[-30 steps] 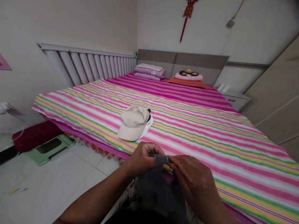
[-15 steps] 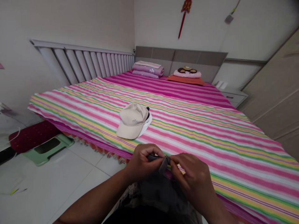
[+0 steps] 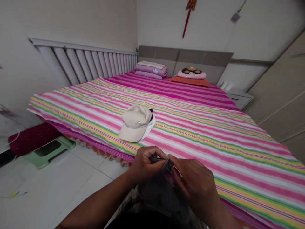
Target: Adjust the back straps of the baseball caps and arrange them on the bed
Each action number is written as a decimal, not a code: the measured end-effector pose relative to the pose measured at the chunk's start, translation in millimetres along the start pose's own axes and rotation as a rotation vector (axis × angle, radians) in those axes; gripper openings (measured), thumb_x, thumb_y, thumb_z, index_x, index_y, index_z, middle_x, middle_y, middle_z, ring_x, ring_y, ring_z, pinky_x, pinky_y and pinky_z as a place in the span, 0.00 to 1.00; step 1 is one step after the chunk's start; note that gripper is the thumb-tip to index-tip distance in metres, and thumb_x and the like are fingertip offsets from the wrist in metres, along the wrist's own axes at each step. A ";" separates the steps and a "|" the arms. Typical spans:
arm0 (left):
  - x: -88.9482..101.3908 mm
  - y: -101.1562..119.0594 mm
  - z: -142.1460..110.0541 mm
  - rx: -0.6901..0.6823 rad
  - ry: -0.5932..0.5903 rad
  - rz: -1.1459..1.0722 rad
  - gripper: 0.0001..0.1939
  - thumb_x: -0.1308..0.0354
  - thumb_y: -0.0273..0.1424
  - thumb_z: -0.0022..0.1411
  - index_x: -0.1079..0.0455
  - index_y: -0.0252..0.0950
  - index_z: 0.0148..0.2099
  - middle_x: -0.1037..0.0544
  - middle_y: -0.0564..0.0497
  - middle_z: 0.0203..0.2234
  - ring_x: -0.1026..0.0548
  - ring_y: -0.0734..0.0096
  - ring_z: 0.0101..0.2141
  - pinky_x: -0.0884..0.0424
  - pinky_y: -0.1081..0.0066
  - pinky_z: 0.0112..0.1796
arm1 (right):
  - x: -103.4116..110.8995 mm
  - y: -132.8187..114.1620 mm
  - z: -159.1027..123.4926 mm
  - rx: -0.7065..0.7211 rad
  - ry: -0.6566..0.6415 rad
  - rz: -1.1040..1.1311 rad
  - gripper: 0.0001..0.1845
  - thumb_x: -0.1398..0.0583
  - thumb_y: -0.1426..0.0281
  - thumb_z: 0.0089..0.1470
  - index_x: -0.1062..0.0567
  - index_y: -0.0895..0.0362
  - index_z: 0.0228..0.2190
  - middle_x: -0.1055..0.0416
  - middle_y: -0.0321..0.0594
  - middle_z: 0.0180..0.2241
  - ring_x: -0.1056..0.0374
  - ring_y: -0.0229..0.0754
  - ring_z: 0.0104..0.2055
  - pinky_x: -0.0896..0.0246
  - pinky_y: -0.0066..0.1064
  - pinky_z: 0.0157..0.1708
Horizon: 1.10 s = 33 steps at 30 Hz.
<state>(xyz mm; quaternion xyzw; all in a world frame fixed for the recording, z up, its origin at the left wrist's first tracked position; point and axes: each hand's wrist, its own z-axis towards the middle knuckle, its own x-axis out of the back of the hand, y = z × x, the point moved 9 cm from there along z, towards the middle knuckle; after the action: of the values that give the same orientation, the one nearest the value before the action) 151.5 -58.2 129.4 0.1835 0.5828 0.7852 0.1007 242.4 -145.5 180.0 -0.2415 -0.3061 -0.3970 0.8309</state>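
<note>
"Where's the dark grey fabric strap (image 3: 167, 166)?"

"Pinched between fingertips of both the left hand (image 3: 147, 163) and the right hand (image 3: 197, 178), by the near edge of the broad magenta-sheeted bed (image 3: 186, 92) (finer detail sinks into shadow)."

"Room around them?"

"The pink, white and yellow striped cloth (image 3: 202, 136) spreads wide rightward; a beige fabric cap (image 3: 135, 122) lies just ahead, near its front edge."

"And beyond?"

"Pale tiled floor (image 3: 78, 184) and a green plastic stool (image 3: 51, 154) leftward, grey panelled headboard (image 3: 164, 57) behind."
</note>
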 end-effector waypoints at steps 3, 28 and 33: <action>-1.7 -1.0 -1.8 -0.001 -0.020 0.007 0.08 0.41 0.31 0.48 0.29 0.30 0.25 0.29 0.50 0.17 0.34 0.75 0.20 0.38 0.76 0.23 | 1.0 -1.6 -2.4 0.022 0.039 -0.066 0.12 0.43 0.78 0.52 0.29 0.62 0.41 0.25 0.42 0.29 0.32 0.41 0.29 0.43 0.32 0.31; 12.5 -11.1 -8.0 0.004 -0.081 -0.855 0.10 0.37 0.31 0.49 0.35 0.33 0.26 0.29 0.53 0.19 0.33 0.78 0.20 0.39 0.78 0.22 | -58.2 99.7 -48.8 -1.142 0.276 1.243 0.22 0.36 0.56 0.42 0.39 0.57 0.16 0.49 0.27 0.13 0.55 0.30 0.16 0.60 0.23 0.15; 32.4 4.2 -15.4 -0.120 -0.073 -0.754 0.06 0.39 0.29 0.52 0.33 0.34 0.28 0.27 0.51 0.23 0.30 0.75 0.24 0.35 0.77 0.25 | -63.8 101.0 -41.1 -1.176 0.337 1.261 0.19 0.38 0.54 0.44 0.34 0.57 0.20 0.41 0.31 0.15 0.49 0.32 0.17 0.53 0.24 0.16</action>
<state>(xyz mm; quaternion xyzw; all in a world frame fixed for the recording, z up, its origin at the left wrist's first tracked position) 115.9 -60.9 135.0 -0.0221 0.5585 0.7187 0.4137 305.2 -81.9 90.7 -0.6927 0.2653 0.0124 0.6706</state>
